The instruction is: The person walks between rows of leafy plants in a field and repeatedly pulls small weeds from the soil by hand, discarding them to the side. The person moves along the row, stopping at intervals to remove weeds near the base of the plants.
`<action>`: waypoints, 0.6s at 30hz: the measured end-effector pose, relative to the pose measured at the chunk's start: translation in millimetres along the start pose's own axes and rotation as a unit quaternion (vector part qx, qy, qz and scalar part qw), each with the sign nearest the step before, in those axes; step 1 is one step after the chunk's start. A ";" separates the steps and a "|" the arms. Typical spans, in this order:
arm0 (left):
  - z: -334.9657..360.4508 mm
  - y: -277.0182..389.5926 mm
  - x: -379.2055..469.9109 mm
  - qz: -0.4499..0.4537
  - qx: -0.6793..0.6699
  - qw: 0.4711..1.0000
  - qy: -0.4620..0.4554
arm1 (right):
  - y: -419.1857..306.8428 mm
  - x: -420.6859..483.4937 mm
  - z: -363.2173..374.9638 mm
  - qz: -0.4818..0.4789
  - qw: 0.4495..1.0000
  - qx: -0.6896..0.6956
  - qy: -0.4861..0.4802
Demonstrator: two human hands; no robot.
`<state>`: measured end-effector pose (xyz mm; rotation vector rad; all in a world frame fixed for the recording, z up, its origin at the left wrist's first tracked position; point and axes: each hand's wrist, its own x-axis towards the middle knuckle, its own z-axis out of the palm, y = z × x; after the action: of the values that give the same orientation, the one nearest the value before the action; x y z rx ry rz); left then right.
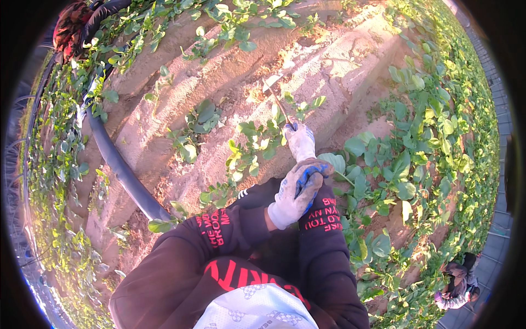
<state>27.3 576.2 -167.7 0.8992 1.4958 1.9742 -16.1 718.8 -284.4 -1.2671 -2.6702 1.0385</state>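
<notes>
My right hand (302,142), in a white work glove with blue marks, grips the slim brown handle of a small bladed hand tool (280,105). It looks like a hand hoe or sickle. Its pale flat blade points away from me, over the sandy soil. My left hand (296,191), in a soiled white glove with blue coating, lies across my right forearm, fingers curled around the wrist near the sleeve cuff. The left hand covers that cuff. Low leafy plants (257,144) grow just left of the tool.
A thick dark hose (123,168) curves across the soil ridges at left. Dense leafy plants (394,172) grow along the right. One person (74,31) is at the upper left, another (458,281) at the lower right, beside a grey paved strip (495,242).
</notes>
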 end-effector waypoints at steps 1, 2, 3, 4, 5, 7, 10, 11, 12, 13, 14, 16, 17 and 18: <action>0.3 1.8 -1.4 -0.002 -0.011 1.000 0.004 | -3.6 -7.9 -5.0 0.013 1.000 -0.020 0.013; 1.4 5.0 -3.2 -0.037 -0.037 0.999 0.007 | 1.8 -8.6 -10.0 0.030 0.999 -0.011 0.032; 2.9 10.0 -4.1 -0.071 -0.065 0.995 0.008 | 4.0 -12.6 -27.4 0.044 0.998 -0.032 0.015; 3.9 13.7 -4.8 -0.104 -0.094 0.990 0.008 | 15.2 -16.4 -39.6 0.021 0.999 -0.019 0.040; 3.5 13.4 -5.4 -0.080 -0.080 0.994 -0.005 | 27.6 -22.6 -52.7 -0.002 0.998 -0.005 0.066; 1.3 7.7 -4.2 -0.030 -0.052 0.998 -0.028 | 48.4 -37.5 -81.6 -0.014 0.996 -0.001 0.087; 5.8 -0.1 -2.9 0.024 -0.003 0.999 -0.038 | 86.2 -76.2 -120.3 0.028 0.962 0.254 0.100; 6.8 -0.9 -3.9 0.029 0.003 0.999 -0.038 | 86.4 -93.7 -134.8 0.076 0.936 0.332 0.089; 10.0 3.7 -5.7 -0.014 -0.022 0.999 -0.038 | 102.9 -113.0 -147.8 0.070 0.940 0.316 0.111; 9.0 -0.3 -2.7 0.011 -0.005 0.999 -0.039 | 111.4 -134.0 -159.6 0.079 0.935 0.319 0.130; 8.4 -1.2 -4.4 0.005 -0.009 1.000 -0.028 | 118.6 -155.9 -165.9 0.098 0.923 0.334 0.163; 8.7 -4.7 -4.3 -0.003 -0.018 1.000 -0.018 | 140.1 -202.5 -179.1 0.147 0.897 0.344 0.234; 8.1 -7.9 -4.4 -0.006 -0.017 1.000 -0.018 | 153.3 -226.0 -181.9 0.177 0.882 0.345 0.266; 9.3 -8.0 -5.2 -0.034 -0.037 0.999 0.007 | 156.2 -248.7 -184.3 0.157 0.871 0.343 0.315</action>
<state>37.7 580.5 -174.7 0.7946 1.4319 1.9758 309.3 720.8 -164.6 -1.5201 -1.4534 1.1717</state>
